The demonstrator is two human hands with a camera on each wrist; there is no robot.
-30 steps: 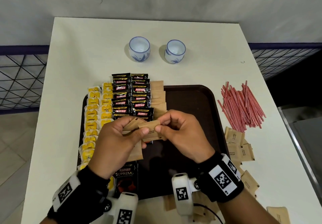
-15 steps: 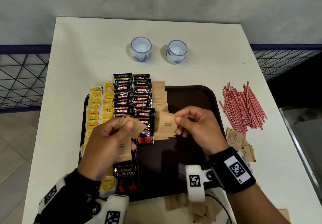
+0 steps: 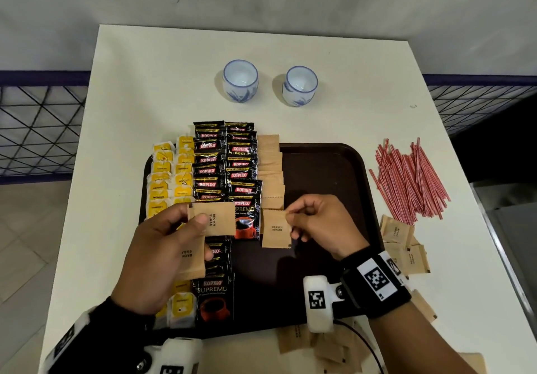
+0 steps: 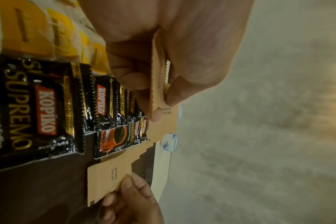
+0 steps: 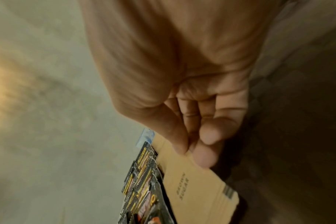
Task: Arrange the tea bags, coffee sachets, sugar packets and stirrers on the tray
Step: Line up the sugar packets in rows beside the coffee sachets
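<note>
A dark brown tray (image 3: 325,167) holds yellow tea bags (image 3: 171,178) in columns at its left, black coffee sachets (image 3: 225,164) beside them, then a column of brown sugar packets (image 3: 271,170). My right hand (image 3: 316,222) pinches one sugar packet (image 3: 276,228) (image 5: 199,191) by its upper right corner, low at the near end of that column. My left hand (image 3: 162,251) grips several more sugar packets (image 3: 212,218) (image 4: 157,78) above the coffee sachets. Red-and-white stirrers (image 3: 409,178) lie piled on the table right of the tray.
Two white-and-blue cups (image 3: 240,80) (image 3: 300,85) stand on the white table (image 3: 162,82) behind the tray. Loose sugar packets (image 3: 404,245) lie right of the tray and more (image 3: 316,344) at its near edge. A railing (image 3: 37,129) flanks the table.
My hands have drawn apart. The right hand took one sugar packet from the left hand's bunch and carried it right and down to the near end of the sugar column.
</note>
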